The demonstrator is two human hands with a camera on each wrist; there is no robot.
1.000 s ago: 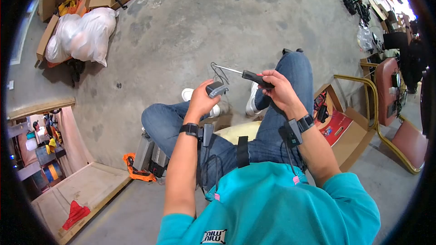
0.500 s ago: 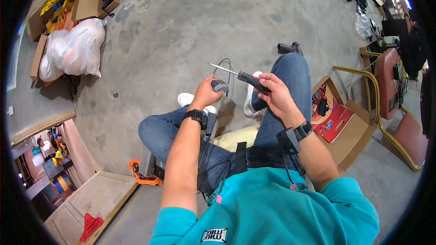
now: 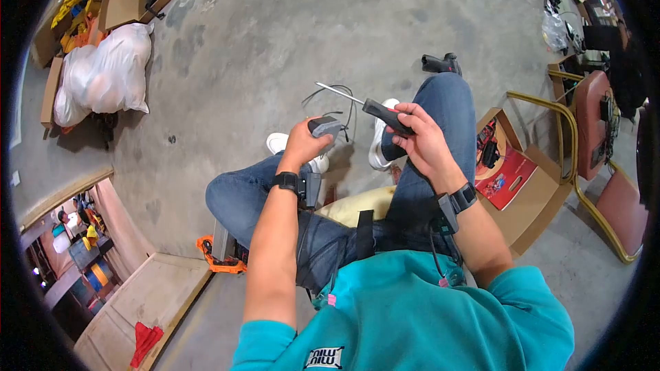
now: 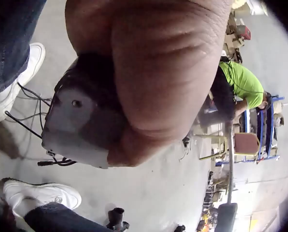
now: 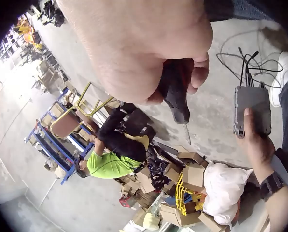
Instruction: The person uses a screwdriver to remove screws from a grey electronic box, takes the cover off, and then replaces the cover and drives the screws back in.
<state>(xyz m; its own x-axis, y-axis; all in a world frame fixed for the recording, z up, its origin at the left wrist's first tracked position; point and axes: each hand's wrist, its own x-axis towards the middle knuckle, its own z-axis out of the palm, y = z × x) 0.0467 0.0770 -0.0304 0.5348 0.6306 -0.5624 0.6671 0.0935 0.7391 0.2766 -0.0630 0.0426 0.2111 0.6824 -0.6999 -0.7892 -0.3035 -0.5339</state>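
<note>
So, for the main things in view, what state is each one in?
Grey device: held, loose cable ends trailing
Screwdriver: held, shaft clear of the device
Left hand: gripping the device
Right hand: gripping the screwdriver
Cardboard box: open
White bag: bulging
Chair: unoccupied
Red cloth: crumpled

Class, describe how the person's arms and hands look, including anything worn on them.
Short teal sleeves leave the forearms bare. Both the left hand and right hand are gloveless. Each wrist wears a black strap and a dark grey box. A dark cable runs from the right box.
</note>
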